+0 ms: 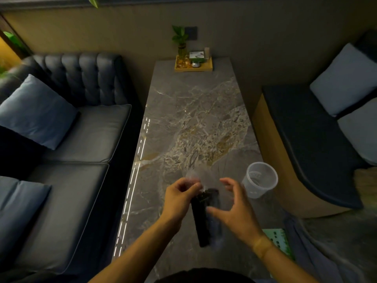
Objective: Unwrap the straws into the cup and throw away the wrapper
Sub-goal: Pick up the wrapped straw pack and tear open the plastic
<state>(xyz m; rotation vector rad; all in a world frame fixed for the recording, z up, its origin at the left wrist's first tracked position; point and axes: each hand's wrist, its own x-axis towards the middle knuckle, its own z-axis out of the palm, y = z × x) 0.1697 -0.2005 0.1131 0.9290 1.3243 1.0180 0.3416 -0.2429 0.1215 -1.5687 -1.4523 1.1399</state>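
A bundle of black straws in a clear plastic wrapper is held above the near end of the marble table. My left hand pinches the wrapper's open top edge, thumb and fingers closed on the plastic. My right hand is just right of the bundle with fingers spread and curved around the wrapper's side; whether it touches the plastic is unclear. An empty clear plastic cup stands upright on the table to the right of my right hand.
A yellow tray with a small plant and small items sits at the table's far end. A dark sofa with blue cushions runs along the left, a bench seat along the right. A green-white sheet lies at the near right.
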